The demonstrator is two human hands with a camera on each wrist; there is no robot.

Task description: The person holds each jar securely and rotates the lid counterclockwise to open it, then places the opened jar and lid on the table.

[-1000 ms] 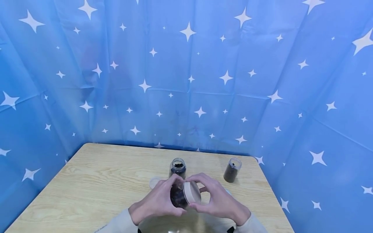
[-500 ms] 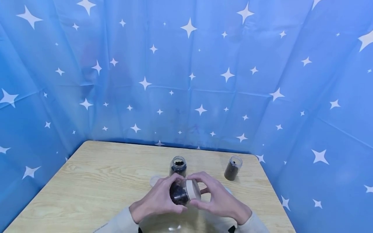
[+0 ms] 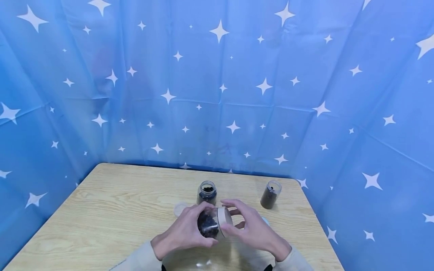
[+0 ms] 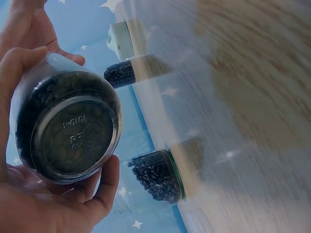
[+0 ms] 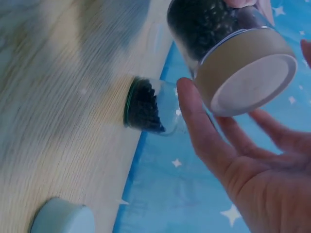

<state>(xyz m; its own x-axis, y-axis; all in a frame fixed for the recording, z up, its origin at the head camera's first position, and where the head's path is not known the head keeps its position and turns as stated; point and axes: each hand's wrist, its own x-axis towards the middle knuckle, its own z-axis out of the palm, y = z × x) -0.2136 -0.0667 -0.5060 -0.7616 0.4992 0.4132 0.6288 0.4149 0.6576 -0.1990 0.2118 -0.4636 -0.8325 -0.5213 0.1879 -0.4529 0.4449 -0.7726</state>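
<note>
A clear jar [image 3: 207,224] of dark pieces lies on its side in the air, low over the table. My left hand [image 3: 184,229] grips its body with curled fingers; the embossed base [image 4: 75,138] faces the left wrist camera. A beige lid [image 5: 252,73] caps the jar's right end. Around this lid my right hand [image 3: 252,229] is spread, one fingertip [image 5: 184,87] right at its side and other fingers standing off loosely. Just beyond the hands stands an uncapped jar [image 3: 207,194] of dark, bean-like pieces.
Another open jar [image 3: 269,195] with dark contents stands at the back right of the wooden table [image 3: 135,199]. A pale clear disc [image 3: 179,209] lies left of the hands. A light blue lid [image 5: 63,216] rests on the table to the right. A star-patterned blue curtain [image 3: 203,75] hangs behind.
The jar has turned flatter, and more of its body shows between the hands. My right fingers have loosened and lifted off the lid's far edge. The left hand keeps its grip.
</note>
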